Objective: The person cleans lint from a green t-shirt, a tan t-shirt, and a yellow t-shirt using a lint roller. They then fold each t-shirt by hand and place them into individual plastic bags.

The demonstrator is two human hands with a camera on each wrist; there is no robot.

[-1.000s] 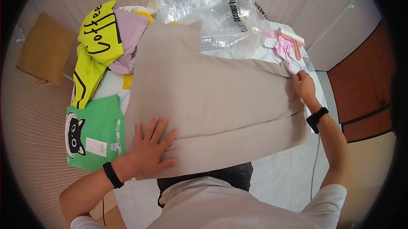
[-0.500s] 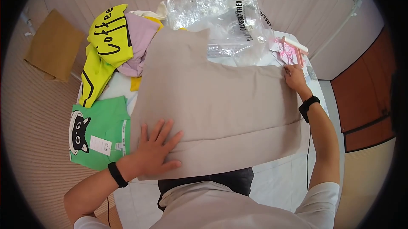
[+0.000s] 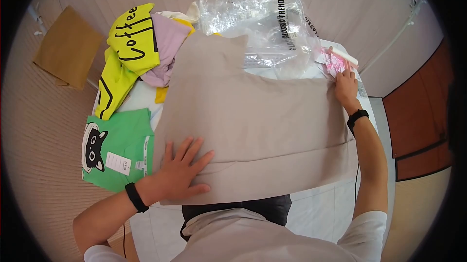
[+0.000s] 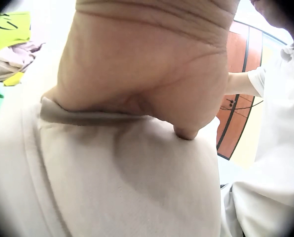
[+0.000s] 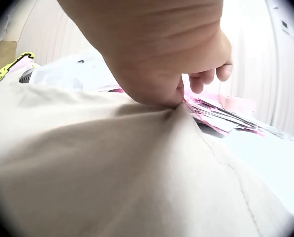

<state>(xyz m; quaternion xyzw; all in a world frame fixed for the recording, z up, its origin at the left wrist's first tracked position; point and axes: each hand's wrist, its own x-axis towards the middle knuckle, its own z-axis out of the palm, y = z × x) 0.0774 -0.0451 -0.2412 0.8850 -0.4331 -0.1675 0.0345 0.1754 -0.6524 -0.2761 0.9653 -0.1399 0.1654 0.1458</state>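
Observation:
A beige garment (image 3: 262, 116) lies spread over the table, with a long crease running along its near part. My left hand (image 3: 185, 172) rests on its near left corner, fingers spread; in the left wrist view the palm (image 4: 147, 59) covers the cloth's edge. At the far right corner my right hand (image 3: 346, 91) pinches the cloth, its other fingers reaching over pink-and-white tags (image 3: 333, 62). In the right wrist view the fabric (image 5: 152, 143) is drawn up in folds to the thumb of the right hand (image 5: 162, 54).
A folded green shirt (image 3: 129, 131) with a cat print and a white tag (image 3: 118, 164) lies at the left. Behind it are a yellow "Coffee" garment (image 3: 131, 43) and a lilac one (image 3: 168, 38). A clear plastic bag (image 3: 253, 19) and a pink-and-white tool (image 3: 344, 56) are at the back.
The right hand first moved inward with the garment's far right corner, then back outward, its fingers now over the tags. The cloth there lies smoother. My left hand stays on the near left corner.

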